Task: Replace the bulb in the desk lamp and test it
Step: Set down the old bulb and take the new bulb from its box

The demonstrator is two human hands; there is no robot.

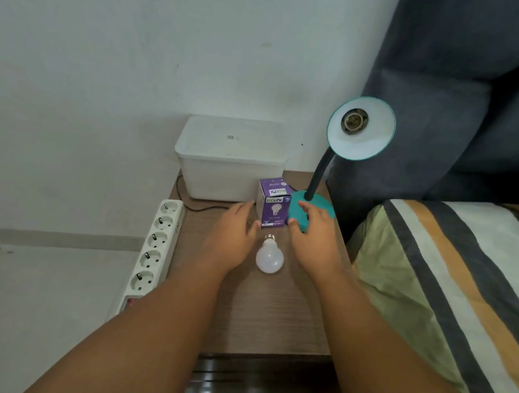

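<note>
Here, the loose bulb (269,255) is laid on the table (246,316), clear of the lamp (361,128), whose socket is left empty. Both hands, left (235,231) and right (310,232), are spread open and empty either side of the boxed bulb (274,206), presumably to lift it.

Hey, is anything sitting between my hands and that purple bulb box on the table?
Nothing visible blocks it. The left hand and right hand flank the purple bulb box, both open. The loose bulb lies nearer you, between the wrists, not in the way. The lamp base sits just right of the box.
</note>
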